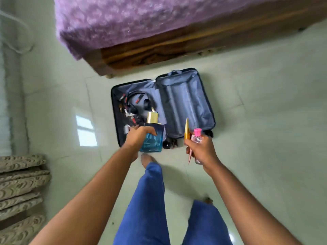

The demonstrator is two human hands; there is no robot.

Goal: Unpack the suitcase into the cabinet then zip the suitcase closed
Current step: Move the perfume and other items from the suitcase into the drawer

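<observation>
Left hand [137,138] grips blue bottle [152,140]; right hand [201,149] clutches, seemingly, small bottles [196,137] above suitcase [184,103].

No text, label, brand, number or sign can be read anywhere in the head view. The blue bottle [151,141] shows only faint relief on its glass face, too blurred to tell as letters, and its gold cap [153,117] is plain. The pink-capped bottle [197,137] and the gold tube [186,130] carry no print that shows. The suitcase [185,101] lining is unmarked, and the small things in its left half are too small and blurred for any marking to be made out.
</observation>
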